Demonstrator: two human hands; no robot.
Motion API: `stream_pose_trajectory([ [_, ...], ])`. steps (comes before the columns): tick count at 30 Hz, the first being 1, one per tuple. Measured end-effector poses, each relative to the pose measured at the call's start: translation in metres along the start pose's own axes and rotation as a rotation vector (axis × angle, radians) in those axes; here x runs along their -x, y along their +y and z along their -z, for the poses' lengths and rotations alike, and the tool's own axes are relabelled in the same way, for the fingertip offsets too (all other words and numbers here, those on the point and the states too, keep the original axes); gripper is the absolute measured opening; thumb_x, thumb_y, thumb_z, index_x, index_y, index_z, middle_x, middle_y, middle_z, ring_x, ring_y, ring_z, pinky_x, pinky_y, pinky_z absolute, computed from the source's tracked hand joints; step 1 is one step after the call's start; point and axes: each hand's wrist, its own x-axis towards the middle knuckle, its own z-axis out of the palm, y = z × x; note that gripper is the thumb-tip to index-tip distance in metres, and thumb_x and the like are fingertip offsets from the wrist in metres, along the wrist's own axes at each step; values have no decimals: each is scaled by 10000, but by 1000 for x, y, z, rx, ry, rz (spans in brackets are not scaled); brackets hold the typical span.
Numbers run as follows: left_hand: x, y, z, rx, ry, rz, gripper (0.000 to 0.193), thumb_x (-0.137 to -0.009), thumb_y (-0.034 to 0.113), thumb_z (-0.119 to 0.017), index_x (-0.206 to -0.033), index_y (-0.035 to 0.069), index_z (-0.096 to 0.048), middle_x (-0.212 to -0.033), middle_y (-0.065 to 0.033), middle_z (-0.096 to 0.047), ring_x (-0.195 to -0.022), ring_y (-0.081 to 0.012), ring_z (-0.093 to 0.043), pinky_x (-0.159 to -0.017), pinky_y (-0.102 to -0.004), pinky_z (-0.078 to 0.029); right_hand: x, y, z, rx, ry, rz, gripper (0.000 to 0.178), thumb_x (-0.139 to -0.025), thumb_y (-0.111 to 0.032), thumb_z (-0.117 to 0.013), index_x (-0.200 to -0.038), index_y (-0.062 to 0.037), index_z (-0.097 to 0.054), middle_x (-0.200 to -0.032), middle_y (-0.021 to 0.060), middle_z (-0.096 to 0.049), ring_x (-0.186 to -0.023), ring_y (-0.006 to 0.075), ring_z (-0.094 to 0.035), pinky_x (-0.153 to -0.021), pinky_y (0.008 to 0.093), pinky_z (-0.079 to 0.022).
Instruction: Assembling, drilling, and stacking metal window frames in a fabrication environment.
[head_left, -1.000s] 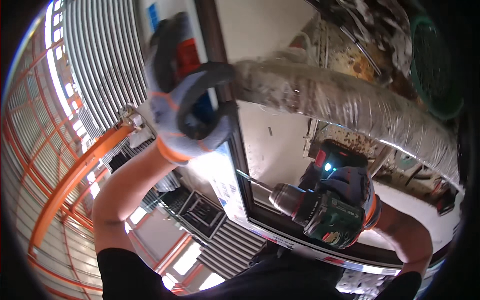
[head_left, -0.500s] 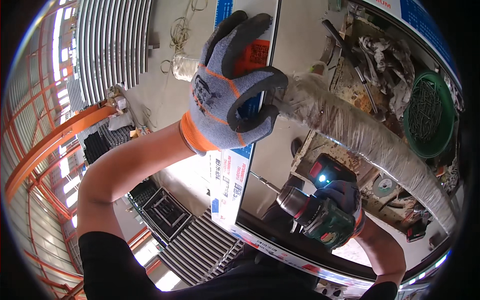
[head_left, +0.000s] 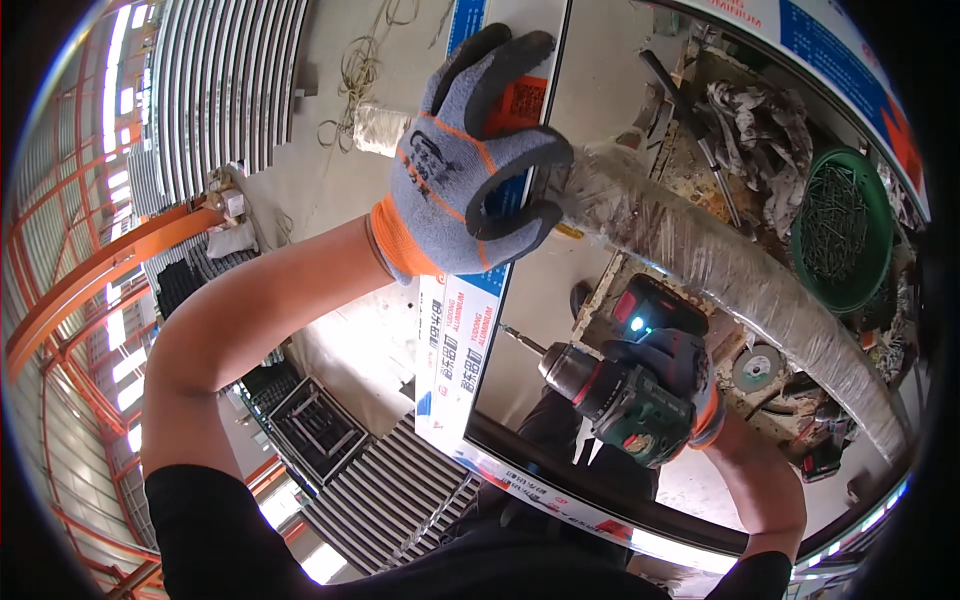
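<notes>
My left hand (head_left: 462, 165), in a grey glove with an orange cuff, grips the upright side of a metal window frame (head_left: 478, 330) covered in white and blue protective film. My right hand (head_left: 672, 370), gloved too, holds a green and black cordless drill (head_left: 615, 385). The drill's bit (head_left: 520, 338) points left and sits close to the frame's inner edge. A long bundle wrapped in clear plastic (head_left: 730, 275) lies beyond the frame, running from my left hand toward the lower right.
A green basket of nails (head_left: 840, 230) stands at the right, with rags and tools beside it. A grinding disc (head_left: 757, 367) lies on the floor. Stacks of grey profiles (head_left: 230, 80) and orange steel beams (head_left: 90, 280) fill the left side. A rope coil (head_left: 355, 70) lies at the top.
The view has tilted down and right. My left hand now sits higher on the frame, and the drill has come closer to the frame's inner edge.
</notes>
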Motion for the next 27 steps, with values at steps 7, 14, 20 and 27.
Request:
stream_pose_trajectory([
  [7,2,-5,1,86,16,-9,375,-529,272,-803,-873,135,-740,-1433,-215,-451,-1332,-484,-373,-1071,-541,-376,-7,-5,2,-19,29,-66,378,-692,-333,-730,-947,-57,-695,-830,120,-665,-721,304,-632,-622,403,-490],
  [14,7,-13,3,106,63,-38,375,-525,277,-796,-865,131,-741,-1428,-213,-455,-1329,-472,-382,-1071,-540,-376,-15,-6,-3,36,37,-82,474,-608,-359,-773,-939,-32,-686,-821,125,-652,-722,305,-636,-637,395,-517],
  [20,9,-12,8,56,91,-86,374,-520,282,-788,-858,126,-743,-1423,-211,-459,-1326,-460,-390,-1071,-538,-375,-9,0,-21,-92,69,-76,483,-618,-339,-782,-951,-8,-671,-817,121,-642,-709,296,-633,-613,391,-520],
  [27,12,-15,4,79,110,-95,357,-558,295,-769,-870,122,-752,-1407,-210,-468,-1320,-444,-398,-1074,-542,-367,-16,-3,-31,-72,166,-38,437,-660,-328,-779,-950,-22,-664,-823,114,-623,-708,287,-629,-619,393,-517],
])
